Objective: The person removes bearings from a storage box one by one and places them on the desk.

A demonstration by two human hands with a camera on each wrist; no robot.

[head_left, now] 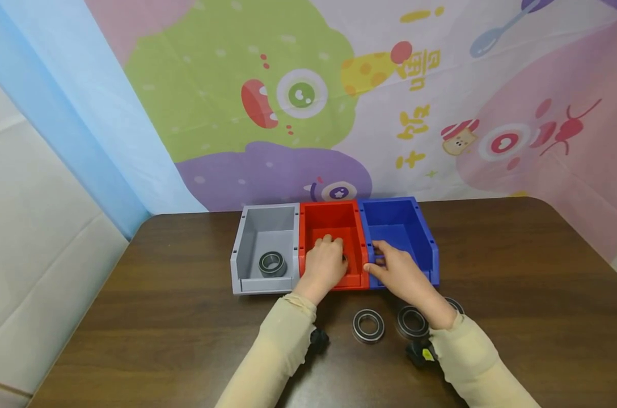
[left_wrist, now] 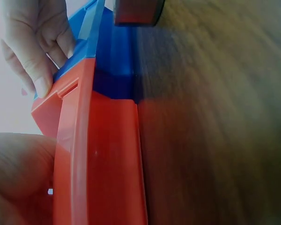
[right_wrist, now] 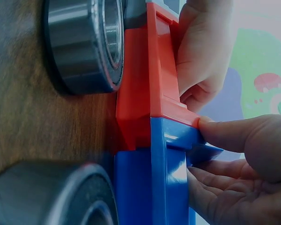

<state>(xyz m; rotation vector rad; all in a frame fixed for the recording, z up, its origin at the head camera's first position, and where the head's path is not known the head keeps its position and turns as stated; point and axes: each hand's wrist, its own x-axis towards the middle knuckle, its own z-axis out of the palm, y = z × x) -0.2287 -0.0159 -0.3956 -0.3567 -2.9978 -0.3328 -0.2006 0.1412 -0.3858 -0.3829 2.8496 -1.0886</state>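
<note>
My left hand [head_left: 322, 265] reaches down into the red bin [head_left: 334, 211], fingers bent over a ball bearing [head_left: 345, 259] whose dark edge peeks out at its right side; the rest is hidden. My right hand [head_left: 397, 271] pinches the divider where the red bin meets the blue bin [head_left: 427, 238]. Its thumb lies on the front corner of that wall, with the fingers on the blue side, as the right wrist view shows. In the grey bin [head_left: 239, 249] lies another bearing [head_left: 273, 264].
On the brown table [head_left: 150, 317], in front of the bins, lie a bearing [head_left: 368, 326] and a second bearing [head_left: 410, 322]; a third bearing [head_left: 454, 305] is partly covered by the right forearm. A cartoon-printed cloth [head_left: 227, 102] hangs behind the table.
</note>
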